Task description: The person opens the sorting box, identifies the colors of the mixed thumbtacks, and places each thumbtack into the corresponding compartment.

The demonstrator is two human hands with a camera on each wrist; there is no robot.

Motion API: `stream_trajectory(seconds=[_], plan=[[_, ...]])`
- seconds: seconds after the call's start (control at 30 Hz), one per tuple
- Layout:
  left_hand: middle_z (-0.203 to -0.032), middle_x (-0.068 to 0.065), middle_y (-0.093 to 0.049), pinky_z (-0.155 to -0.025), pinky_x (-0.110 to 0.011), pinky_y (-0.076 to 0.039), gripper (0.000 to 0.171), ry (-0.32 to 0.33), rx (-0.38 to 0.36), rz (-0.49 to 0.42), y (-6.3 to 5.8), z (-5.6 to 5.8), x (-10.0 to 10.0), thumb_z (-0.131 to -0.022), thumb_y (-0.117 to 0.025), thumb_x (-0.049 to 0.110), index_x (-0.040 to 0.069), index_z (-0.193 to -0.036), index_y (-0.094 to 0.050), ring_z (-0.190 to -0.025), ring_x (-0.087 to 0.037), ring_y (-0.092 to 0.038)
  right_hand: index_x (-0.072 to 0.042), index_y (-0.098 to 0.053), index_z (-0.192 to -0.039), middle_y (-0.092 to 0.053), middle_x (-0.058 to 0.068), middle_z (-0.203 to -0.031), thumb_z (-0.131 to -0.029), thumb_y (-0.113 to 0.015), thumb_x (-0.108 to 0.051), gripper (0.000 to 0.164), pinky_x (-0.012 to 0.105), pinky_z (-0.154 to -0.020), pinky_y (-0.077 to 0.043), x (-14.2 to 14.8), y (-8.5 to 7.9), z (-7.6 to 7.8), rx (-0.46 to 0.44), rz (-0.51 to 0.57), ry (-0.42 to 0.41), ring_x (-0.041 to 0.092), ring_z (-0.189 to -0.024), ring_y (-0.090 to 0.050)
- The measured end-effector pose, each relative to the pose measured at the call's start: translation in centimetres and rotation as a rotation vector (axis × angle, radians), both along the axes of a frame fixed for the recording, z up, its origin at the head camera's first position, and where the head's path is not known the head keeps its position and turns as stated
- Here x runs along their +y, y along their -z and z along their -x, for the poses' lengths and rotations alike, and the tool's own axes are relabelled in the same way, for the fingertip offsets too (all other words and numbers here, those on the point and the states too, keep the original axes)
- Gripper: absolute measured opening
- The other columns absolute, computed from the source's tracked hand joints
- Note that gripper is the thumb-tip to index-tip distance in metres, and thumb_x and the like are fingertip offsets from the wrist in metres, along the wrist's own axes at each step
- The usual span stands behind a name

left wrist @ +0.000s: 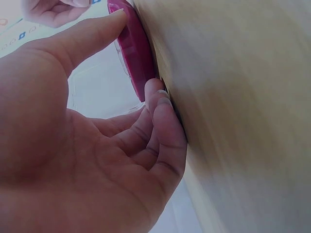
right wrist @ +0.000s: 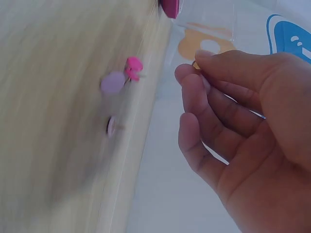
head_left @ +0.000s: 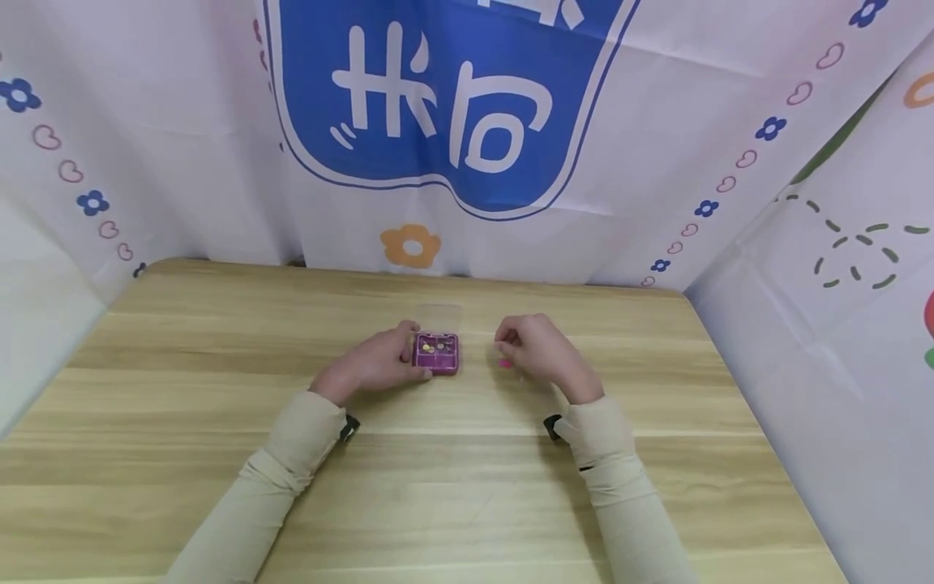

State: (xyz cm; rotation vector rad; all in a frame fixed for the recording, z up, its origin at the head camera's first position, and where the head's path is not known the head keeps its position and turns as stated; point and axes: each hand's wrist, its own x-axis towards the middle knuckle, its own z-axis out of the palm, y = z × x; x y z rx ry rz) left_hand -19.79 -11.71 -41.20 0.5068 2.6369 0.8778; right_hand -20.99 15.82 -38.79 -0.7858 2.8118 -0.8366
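Note:
My left hand (head_left: 375, 361) holds a small magenta compartment case (head_left: 436, 366) on the table, thumb at its near edge and fingers along its left and far side. Its clear lid (head_left: 440, 315) stands open at the back. Small yellow and dark pieces lie in its far compartments. Right of the case, my right hand (head_left: 541, 350) pinches a tiny gold-coloured piece (right wrist: 196, 65) between thumb and forefinger, mostly hidden by the fingertips. Beneath that hand, in the right wrist view, are pink pieces (right wrist: 134, 64), a lilac disc (right wrist: 112, 82) and a pale disc with a thin pin (right wrist: 111, 127).
The wood-grain table (head_left: 438, 487) reaches back to a white printed cloth (head_left: 219, 186) with a blue emblem. Another patterned cloth (head_left: 824, 341) hangs along the right side. Both sleeved forearms come in from the near edge.

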Motion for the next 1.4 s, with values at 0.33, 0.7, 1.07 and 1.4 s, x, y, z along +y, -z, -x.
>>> stream_trajectory(seconds=[0.33, 0.7, 1.07, 1.4], plan=[[-0.098, -0.015, -0.061, -0.076, -0.040, -0.049, 0.088, -0.004, 0.012, 0.009, -0.1, 0.1, 0.0, -0.081, -0.073, 0.037, -0.002, -0.143, -0.024, -0.081, -0.021, -0.056, -0.010, -0.070, -0.087, -0.065, -0.003, -0.077, -0.088, -0.066, -0.011, 0.004, 0.027, -0.064, -0.052, -2.4, 0.3, 0.4, 0.088, -0.027, -0.037, 0.007, -0.066, -0.057], [-0.089, -0.010, -0.061, -0.068, -0.036, -0.050, 0.089, 0.006, 0.000, 0.002, 0.1, 0.2, -0.4, -0.081, -0.073, 0.037, -0.003, -0.143, -0.023, -0.073, -0.019, -0.056, -0.008, -0.070, -0.089, -0.066, -0.003, -0.080, -0.086, -0.067, -0.009, 0.004, 0.024, -0.063, -0.051, -6.0, 0.5, 0.2, 0.064, -0.015, -0.110, 0.007, -0.067, -0.056], [-0.082, -0.008, -0.059, -0.059, -0.033, -0.047, 0.087, 0.015, 0.004, 0.000, 0.3, 0.2, -0.3, -0.082, -0.072, 0.036, -0.002, -0.143, -0.024, -0.066, -0.018, -0.054, -0.008, -0.069, -0.090, -0.067, -0.002, -0.081, -0.086, -0.066, -0.007, 0.004, 0.024, -0.065, -0.052, -7.7, 0.8, 0.2, 0.077, -0.015, -0.152, 0.007, -0.069, -0.057], [-0.079, -0.007, -0.060, -0.060, -0.033, -0.046, 0.086, 0.025, 0.008, -0.007, 0.1, 0.0, -0.1, -0.083, -0.072, 0.034, -0.003, -0.143, -0.023, -0.065, -0.017, -0.054, -0.008, -0.069, -0.088, -0.068, 0.000, -0.083, -0.086, -0.067, -0.007, 0.003, 0.025, -0.068, -0.052, -8.4, 0.8, 0.0, 0.086, -0.021, -0.168, 0.007, -0.073, -0.059]])
